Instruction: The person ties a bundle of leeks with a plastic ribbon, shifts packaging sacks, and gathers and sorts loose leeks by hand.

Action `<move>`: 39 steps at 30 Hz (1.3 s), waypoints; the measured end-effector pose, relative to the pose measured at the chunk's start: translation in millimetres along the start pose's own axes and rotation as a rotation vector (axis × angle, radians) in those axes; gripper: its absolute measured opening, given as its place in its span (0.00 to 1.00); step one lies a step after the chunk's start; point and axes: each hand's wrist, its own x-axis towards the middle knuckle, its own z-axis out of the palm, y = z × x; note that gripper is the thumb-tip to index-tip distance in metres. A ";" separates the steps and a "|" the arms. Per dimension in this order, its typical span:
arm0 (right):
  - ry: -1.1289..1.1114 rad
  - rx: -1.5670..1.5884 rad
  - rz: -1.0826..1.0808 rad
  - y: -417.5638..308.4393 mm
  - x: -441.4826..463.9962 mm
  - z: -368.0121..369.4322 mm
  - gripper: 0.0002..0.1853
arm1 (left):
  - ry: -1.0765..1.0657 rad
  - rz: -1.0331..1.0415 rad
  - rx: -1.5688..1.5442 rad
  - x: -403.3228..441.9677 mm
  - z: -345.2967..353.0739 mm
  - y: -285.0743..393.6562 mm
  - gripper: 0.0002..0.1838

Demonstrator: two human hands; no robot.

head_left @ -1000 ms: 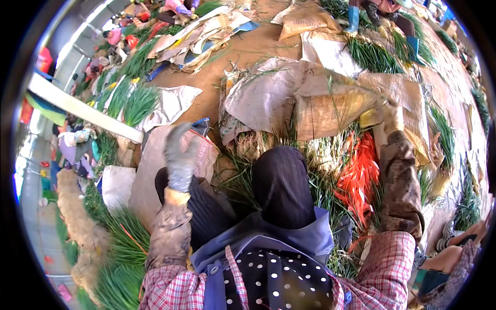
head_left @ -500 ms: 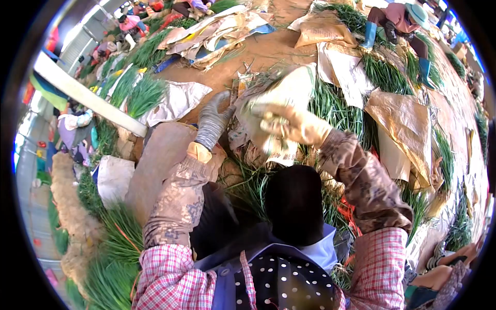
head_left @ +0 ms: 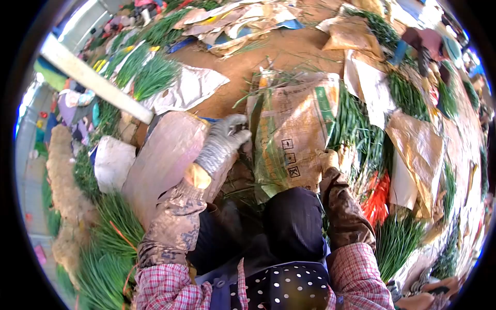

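Observation:
My left hand [head_left: 223, 144], in a grey glove, is raised over the edge of a pinkish board-like sheet [head_left: 168, 150], fingers apart and curved, holding nothing. A printed woven sack [head_left: 294, 129] with green stripes lies flat in front of my knees. At its lower right edge is my right hand [head_left: 328, 160], in a pale glove, its fingers closed against the sack's border. Long green stalks [head_left: 361, 124] with pale root ends lie just right of the sack. Red plastic strips [head_left: 377, 199] are below them.
A white pole [head_left: 98, 80] slants in from the left. Tan sacking [head_left: 418, 150] covers bundles at the right. More sacks [head_left: 237, 26] are piled at the back. A co-worker [head_left: 426, 46] bends at the upper right. Green bundles [head_left: 111, 227] lie at the lower left.
The tan sacking near my right hand has given way to the striped sack, now spread flat. My right hand has moved from the far right to the sack's edge; my left hand shifted right.

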 end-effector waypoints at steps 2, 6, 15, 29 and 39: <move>-0.065 0.384 -0.332 -23.0 -8.8 18.9 0.12 | -0.122 -0.014 0.165 -4.5 2.9 7.4 0.39; -0.362 0.223 -0.843 -151.2 -127.7 -30.5 0.06 | -0.161 0.123 0.797 -19.1 31.0 0.4 0.65; -0.461 0.447 -0.971 -174.3 -196.3 -63.0 0.16 | 0.218 0.230 -0.021 -15.5 6.7 -8.8 0.08; -0.260 0.743 -0.239 30.9 -176.0 -73.1 0.15 | 0.963 0.635 0.363 -62.5 -270.4 -0.4 0.16; -0.377 0.640 -0.140 41.7 -190.4 -27.9 0.11 | 0.495 -0.329 1.079 -177.7 -238.3 -261.0 0.21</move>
